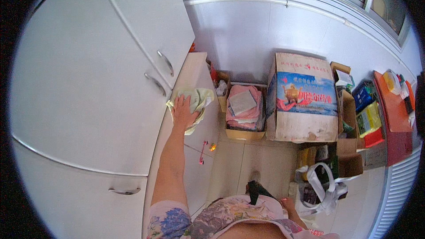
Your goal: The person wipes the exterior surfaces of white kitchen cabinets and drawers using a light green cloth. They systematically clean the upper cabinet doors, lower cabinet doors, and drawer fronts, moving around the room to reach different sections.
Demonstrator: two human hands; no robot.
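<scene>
My left arm reaches forward along the narrow pale ledge beside the white cabinet. My left hand is pressed down over a pale yellow cleaning cloth, with folds of it bunched around the fingers and one corner hanging over the ledge's edge. Low at my right side, my right hand shows only in part beside my flowered top. Its fingers are too small and partly hidden to read.
White cabinet doors with metal handles rise at left. Along the wall stand a box of folded pink cloths, a large carton and several smaller boxes. A white plastic bag lies at right. A pink handle juts from the ledge's side.
</scene>
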